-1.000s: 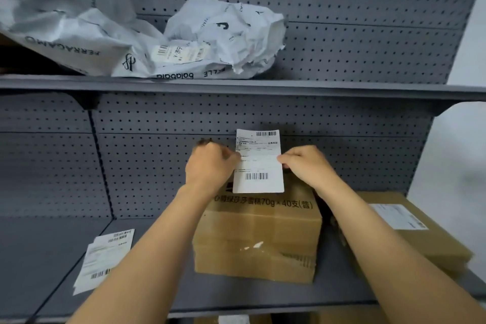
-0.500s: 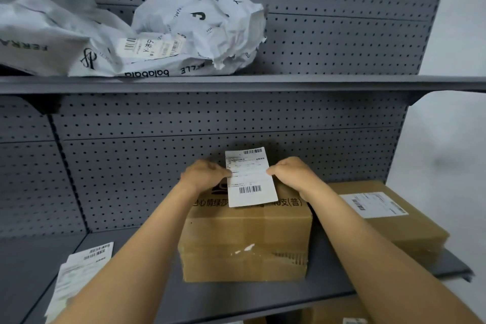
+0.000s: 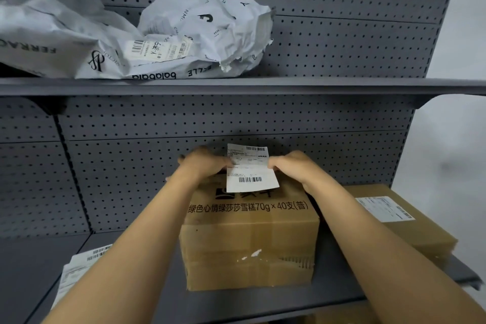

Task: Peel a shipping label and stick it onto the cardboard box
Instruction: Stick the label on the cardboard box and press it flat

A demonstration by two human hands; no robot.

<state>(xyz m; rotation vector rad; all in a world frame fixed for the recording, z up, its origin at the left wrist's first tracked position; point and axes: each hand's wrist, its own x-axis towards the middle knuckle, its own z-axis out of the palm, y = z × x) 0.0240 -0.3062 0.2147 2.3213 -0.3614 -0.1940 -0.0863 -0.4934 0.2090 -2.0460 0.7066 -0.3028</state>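
Note:
A white shipping label [image 3: 249, 169] with two barcodes is held upright between my two hands, just above the far part of a brown cardboard box [image 3: 249, 242] printed with dark characters. My left hand [image 3: 203, 164] pinches the label's left edge and my right hand [image 3: 292, 166] pinches its right edge. The label's lower edge hangs over the box top; whether it touches the box I cannot tell. The box stands in the middle of the lower grey shelf [image 3: 171, 297].
A second cardboard box [image 3: 410, 231] bearing a white label sits to the right. Loose label sheets [image 3: 79, 268] lie at the shelf's left. Crumpled white mailer bags [image 3: 205, 31] fill the upper shelf [image 3: 289, 85]. A perforated grey back panel [image 3: 131, 179] closes the rear.
Both hands have carried the label slightly down and closer to the box top, still pinching its two side edges. The head view has shifted.

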